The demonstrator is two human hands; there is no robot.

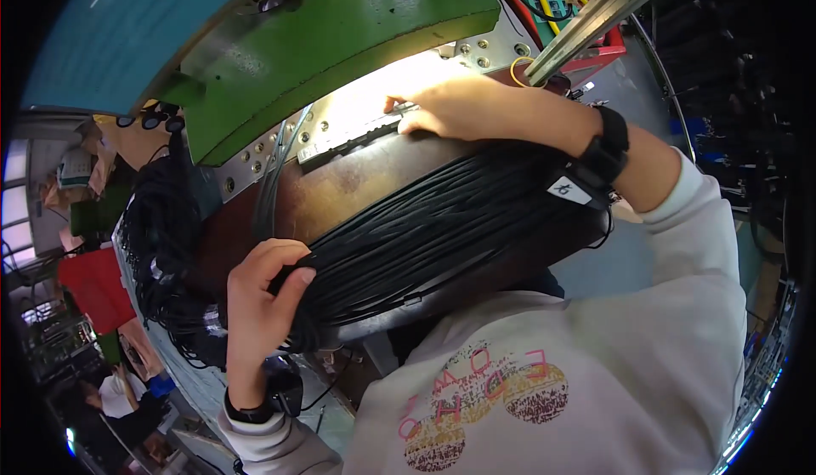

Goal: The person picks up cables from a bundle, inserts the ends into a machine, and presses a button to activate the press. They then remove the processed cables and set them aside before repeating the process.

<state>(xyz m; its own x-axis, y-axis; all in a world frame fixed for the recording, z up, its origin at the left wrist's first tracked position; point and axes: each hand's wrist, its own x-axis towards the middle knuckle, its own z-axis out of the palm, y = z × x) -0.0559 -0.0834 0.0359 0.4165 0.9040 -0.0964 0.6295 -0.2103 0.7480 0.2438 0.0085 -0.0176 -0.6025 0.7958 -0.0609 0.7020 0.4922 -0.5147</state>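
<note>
A thick bundle of black cables lies slantwise across the brown work surface in front of me. At its left end my left hand is closed, thumb and forefinger pinching the dark end of a black cable. My right hand reaches in under the green machine body, closed at the fingertips over a metal fixture strip with a dark slotted edge. Glare washes out the spot there, and whatever thin piece those fingers hold is too small to name.
More black cables hang in a heap at the left edge. Thin grey cords run down beside the fixture. A metal post slants in at the upper right, before a red bin with tools. Another person is at far lower left.
</note>
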